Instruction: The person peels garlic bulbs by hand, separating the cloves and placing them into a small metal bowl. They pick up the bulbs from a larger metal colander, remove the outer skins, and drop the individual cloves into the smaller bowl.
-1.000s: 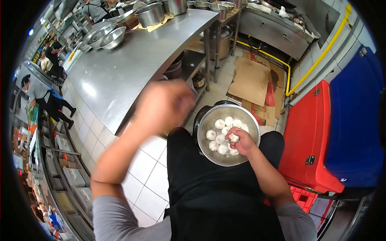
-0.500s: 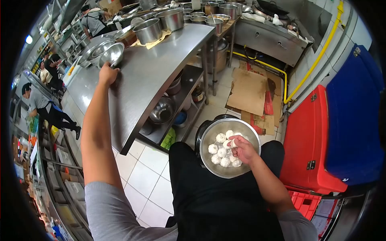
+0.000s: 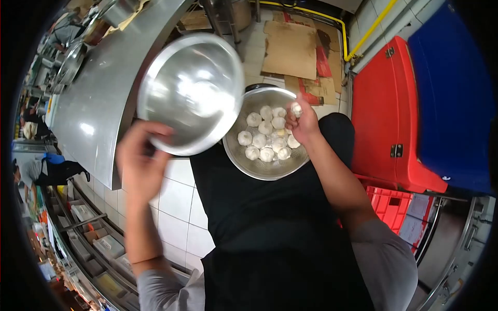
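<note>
I have the left hand clamped on the rim of an empty steel bowl, tilted and held up just beside the colander, likely to keep both within reach. Right hand pinches one bulb over the colander's far rim, held clear of the pile. Colander sits on the lap, holding about a dozen whole garlic heads. Hands are apart. Counter is to the left.

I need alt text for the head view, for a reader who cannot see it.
The left hand holds an empty steel bowl by its rim, beside a colander of garlic bulbs at the person's lap. The right hand holds one bulb above the colander. A steel table stands on the left, a red bin on the right.
</note>
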Action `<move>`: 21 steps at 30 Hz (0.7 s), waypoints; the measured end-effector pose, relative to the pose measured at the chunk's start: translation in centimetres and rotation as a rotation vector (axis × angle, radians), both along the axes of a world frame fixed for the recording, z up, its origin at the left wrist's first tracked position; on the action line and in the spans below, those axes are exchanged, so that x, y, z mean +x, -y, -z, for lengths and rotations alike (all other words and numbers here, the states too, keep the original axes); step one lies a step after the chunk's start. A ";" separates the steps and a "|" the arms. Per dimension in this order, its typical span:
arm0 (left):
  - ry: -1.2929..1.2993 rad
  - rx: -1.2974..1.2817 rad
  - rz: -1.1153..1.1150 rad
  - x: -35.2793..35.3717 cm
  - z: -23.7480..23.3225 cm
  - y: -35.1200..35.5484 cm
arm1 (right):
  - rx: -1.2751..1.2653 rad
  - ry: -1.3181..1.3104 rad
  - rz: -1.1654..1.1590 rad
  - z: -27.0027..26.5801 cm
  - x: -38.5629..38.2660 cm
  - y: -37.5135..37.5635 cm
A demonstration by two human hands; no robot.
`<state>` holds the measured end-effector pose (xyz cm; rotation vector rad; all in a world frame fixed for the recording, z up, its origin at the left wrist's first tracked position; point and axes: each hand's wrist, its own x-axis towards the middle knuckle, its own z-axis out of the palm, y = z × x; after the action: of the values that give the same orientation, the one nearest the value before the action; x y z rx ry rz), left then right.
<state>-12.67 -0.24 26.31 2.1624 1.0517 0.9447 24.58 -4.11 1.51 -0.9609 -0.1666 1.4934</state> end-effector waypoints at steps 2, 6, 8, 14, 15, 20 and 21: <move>-0.092 -0.119 0.006 3.2 5.3 2.6 | 0.069 -0.020 0.044 -0.6 0.3 0.4; -0.144 -0.178 0.102 7.2 17.0 5.0 | 0.260 -0.059 0.107 -0.8 1.1 1.0; -0.172 -0.145 0.104 8.4 19.3 5.6 | 0.303 0.063 0.106 -0.8 0.9 1.3; -0.514 -0.295 0.252 8.3 16.1 4.1 | 0.384 0.571 0.101 -3.4 -0.3 3.5; -0.552 -0.158 0.269 7.8 15.2 3.9 | 0.421 0.853 0.098 -4.9 -0.8 4.2; -0.296 -0.136 0.028 9.2 12.4 3.4 | 0.489 1.043 -0.138 -3.9 -3.9 5.2; -0.210 -0.129 0.018 10.1 12.5 3.5 | 0.550 1.048 -0.119 -3.3 -4.7 5.0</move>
<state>-2.52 -3.70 13.78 2.1937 1.1553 0.6324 19.85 -9.10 4.85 -1.1853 -1.3284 0.8236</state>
